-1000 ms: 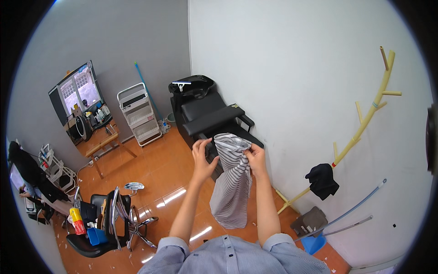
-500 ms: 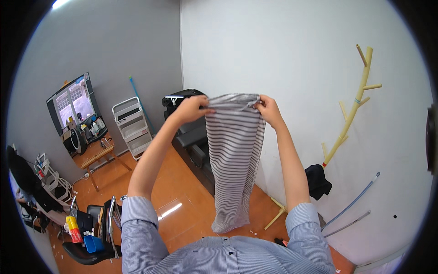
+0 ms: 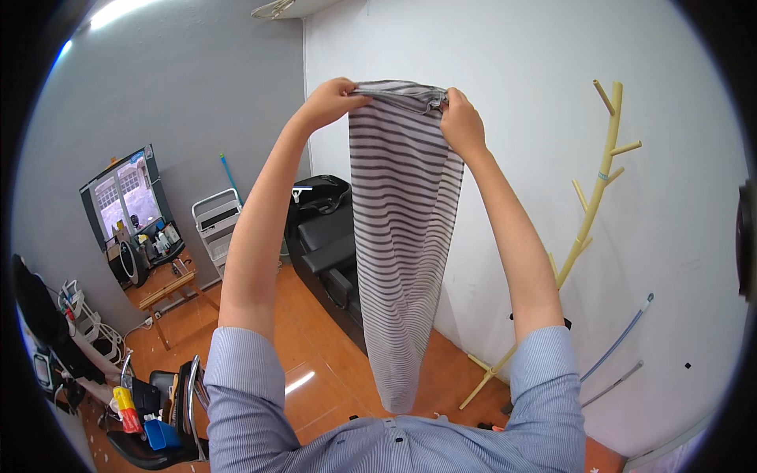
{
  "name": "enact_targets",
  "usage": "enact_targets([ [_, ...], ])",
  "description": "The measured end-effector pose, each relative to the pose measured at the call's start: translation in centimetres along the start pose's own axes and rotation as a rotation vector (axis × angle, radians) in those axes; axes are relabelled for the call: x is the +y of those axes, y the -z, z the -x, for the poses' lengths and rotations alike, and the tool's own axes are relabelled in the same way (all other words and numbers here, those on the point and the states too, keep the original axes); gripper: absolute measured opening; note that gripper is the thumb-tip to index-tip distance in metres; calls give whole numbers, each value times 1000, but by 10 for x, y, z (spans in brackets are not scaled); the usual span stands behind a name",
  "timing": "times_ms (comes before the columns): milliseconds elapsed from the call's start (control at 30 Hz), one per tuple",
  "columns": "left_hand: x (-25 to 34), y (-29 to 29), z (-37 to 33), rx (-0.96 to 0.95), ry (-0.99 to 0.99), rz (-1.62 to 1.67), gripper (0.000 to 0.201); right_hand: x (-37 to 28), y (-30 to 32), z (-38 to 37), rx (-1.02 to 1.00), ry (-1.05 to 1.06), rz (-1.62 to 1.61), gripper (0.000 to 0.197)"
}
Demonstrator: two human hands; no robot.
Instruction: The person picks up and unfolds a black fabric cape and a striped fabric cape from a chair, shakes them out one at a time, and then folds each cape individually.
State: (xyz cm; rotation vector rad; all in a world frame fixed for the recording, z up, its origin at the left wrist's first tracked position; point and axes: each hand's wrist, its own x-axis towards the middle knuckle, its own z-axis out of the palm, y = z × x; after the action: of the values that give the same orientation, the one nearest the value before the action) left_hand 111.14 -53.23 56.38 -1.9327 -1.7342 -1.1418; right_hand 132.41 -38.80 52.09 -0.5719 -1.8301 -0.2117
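A long cloth with grey and white stripes (image 3: 398,205) hangs down in front of me, folded lengthwise, its lower end narrowing close to my shirt. My left hand (image 3: 335,102) pinches its upper left corner, thumb toward me. At the upper right corner, my right hand (image 3: 463,122) is closed on the gathered edge. Between the two hands the top edge is stretched nearly level, with a few loose folds showing. Both arms are raised and reach forward.
Behind the cloth stands a black reclining wash chair (image 3: 327,236). A yellow branch-shaped coat rack (image 3: 603,185) is at the right wall. To the left are a white trolley (image 3: 214,225), a mirror (image 3: 126,193) over a wooden table (image 3: 169,288), and a black chair (image 3: 154,445) holding tools.
Both hands have risen, lifting the striped cloth higher with its top edge still held at both corners. The view has tilted up a little, showing more of the upper walls.
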Motion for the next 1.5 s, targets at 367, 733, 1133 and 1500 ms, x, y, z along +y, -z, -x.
enact_targets([
  [367, 66, -181, 157, 486, 46, -173, 54, -13, -30, 1, -14, -339, -141, 23],
  [733, 12, -300, 261, 172, 528, 39, 24, -14, -51, 21, 109, -503, -207, 18],
  [1133, 68, -344, 321, -339, 995, 2266, 128, -44, -48, 27, 91, -482, -362, 14],
  [1500, 65, -397, 371, 312, 1394, 2843, 150, 1, -6, -1, 291, -693, -615, 29],
])
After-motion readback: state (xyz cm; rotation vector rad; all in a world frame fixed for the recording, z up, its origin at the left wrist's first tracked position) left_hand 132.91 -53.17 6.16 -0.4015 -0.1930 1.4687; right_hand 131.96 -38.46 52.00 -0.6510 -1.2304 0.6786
